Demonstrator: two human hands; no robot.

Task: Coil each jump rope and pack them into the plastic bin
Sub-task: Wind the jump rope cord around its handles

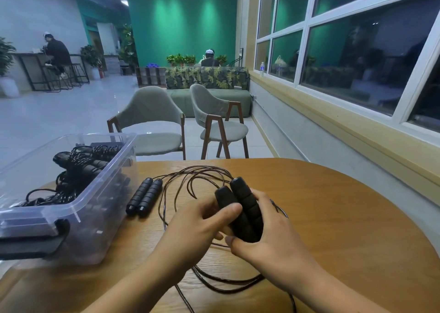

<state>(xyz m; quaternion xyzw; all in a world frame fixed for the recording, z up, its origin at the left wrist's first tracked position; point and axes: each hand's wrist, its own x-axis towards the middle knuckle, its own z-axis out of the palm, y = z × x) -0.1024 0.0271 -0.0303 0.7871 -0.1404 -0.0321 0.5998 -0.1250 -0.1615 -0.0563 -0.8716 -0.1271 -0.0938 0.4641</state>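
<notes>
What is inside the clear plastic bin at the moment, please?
The plastic bin holds coiled black jump ropes with foam handles, piled together. Their number is unclear, since the tangle covers whatever lies beneath.

No text, brand or number can be read in this view. The water bottle (262, 69) on the window sill (309, 98) carries a label, but it is too small to read
</notes>
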